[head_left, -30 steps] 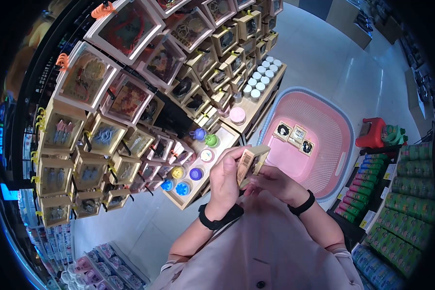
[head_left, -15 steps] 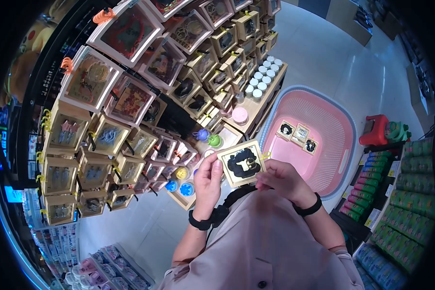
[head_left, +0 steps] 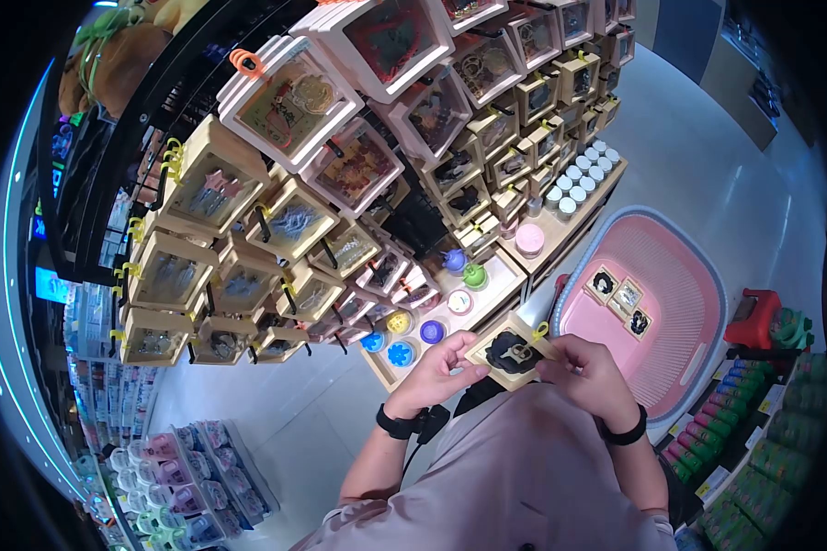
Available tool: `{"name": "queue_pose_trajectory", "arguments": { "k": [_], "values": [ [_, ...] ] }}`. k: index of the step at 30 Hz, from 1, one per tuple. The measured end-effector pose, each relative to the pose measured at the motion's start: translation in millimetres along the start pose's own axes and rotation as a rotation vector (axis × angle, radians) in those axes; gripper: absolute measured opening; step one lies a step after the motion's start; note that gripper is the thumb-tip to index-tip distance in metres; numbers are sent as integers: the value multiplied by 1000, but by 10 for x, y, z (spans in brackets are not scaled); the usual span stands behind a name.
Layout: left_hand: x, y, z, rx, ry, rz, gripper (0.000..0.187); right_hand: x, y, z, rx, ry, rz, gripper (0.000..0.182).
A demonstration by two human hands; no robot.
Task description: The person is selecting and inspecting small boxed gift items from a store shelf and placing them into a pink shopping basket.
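Note:
A small cream-framed box with a clear window (head_left: 510, 356) is held tilted in front of my body. Behind the window sits a black gathered ring, like a hair scrunchie, with a gold-coloured piece, and a yellow loop (head_left: 541, 330) sticks out at the upper right corner. My left hand (head_left: 439, 372) is at its left edge, thumb and fingers closed on it. On the right edge, my right hand (head_left: 586, 372) grips it, the fingertips partly hidden. Several similar framed boxes (head_left: 627, 297) lie in the pink basket (head_left: 648, 363) to the right.
A rack of hanging framed accessory boxes (head_left: 280, 225) fills the left and upper view. Below it, a low wooden counter (head_left: 515, 266) carries white-lidded jars (head_left: 567, 208) and colourful tubs. A red stool-like item (head_left: 752, 317) and shelves of green packs (head_left: 753, 482) stand right; stacked bins are lower left.
The view has swung left, so the rack and basket appear farther right. The box has tipped from facing me to a flatter angle, and both hands still hold it.

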State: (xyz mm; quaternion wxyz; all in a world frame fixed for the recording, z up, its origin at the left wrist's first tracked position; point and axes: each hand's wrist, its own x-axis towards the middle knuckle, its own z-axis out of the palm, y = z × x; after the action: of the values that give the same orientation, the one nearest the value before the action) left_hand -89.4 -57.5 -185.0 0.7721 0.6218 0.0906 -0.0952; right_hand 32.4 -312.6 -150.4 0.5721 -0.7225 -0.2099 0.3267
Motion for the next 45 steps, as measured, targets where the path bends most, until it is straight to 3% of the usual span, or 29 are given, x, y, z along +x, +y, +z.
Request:
{"name": "queue_pose_trajectory", "arguments": {
  "k": [4,10,18,35,45],
  "values": [
    [-71,-52,-79,-78,82,23,31,56,123,139,214,91,-56,28],
    [-49,-102,-250,-216,301,125,41,41,203,169,122,-29,50,29],
    [421,25,-487,-88,573,298,23,50,260,247,135,1,63,32],
    [514,167,-454,-41,689,434,19,-15,357,205,132,52,69,28],
    [566,244,-541,-82,687,405,17,25,369,203,148,25,71,29]
  ]
}}
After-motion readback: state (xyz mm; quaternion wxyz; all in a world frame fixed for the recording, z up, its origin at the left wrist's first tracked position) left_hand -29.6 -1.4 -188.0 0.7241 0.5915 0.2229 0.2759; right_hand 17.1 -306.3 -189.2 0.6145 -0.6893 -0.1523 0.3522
